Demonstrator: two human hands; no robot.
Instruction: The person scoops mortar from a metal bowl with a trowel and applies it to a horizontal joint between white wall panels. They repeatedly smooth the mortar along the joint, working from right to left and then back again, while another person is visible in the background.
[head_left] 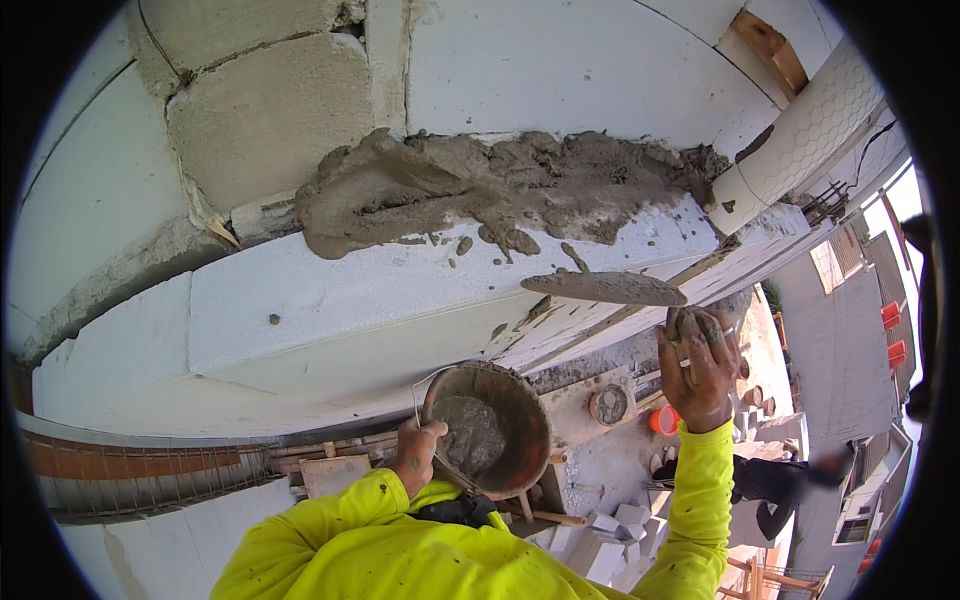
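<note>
My left hand (414, 456) is closed on the near left edge of a dark, mud-stained bucket (522, 418). Wet grey mortar (468, 436) lies inside it, and a thin wire handle stands up at its left. Out to the right, my right hand (703, 368), smeared with grey, is wrapped round the grip of a trowel (605, 289). Its blade is coated with mortar and points left, just off the front edge of a white block ledge (290, 300). A thick uneven bed of mortar (450, 185) spreads along that ledge against the wall, with small splashes below it.
White panels (560, 70) and a rough grey block (265, 115) form the wall ahead. A pale pipe wrapped in mesh (800, 135) meets the ledge's right end. Far below are another bucket (609, 404), an orange bucket (664, 420), piled white blocks (605, 545) and a person in dark clothes (765, 480).
</note>
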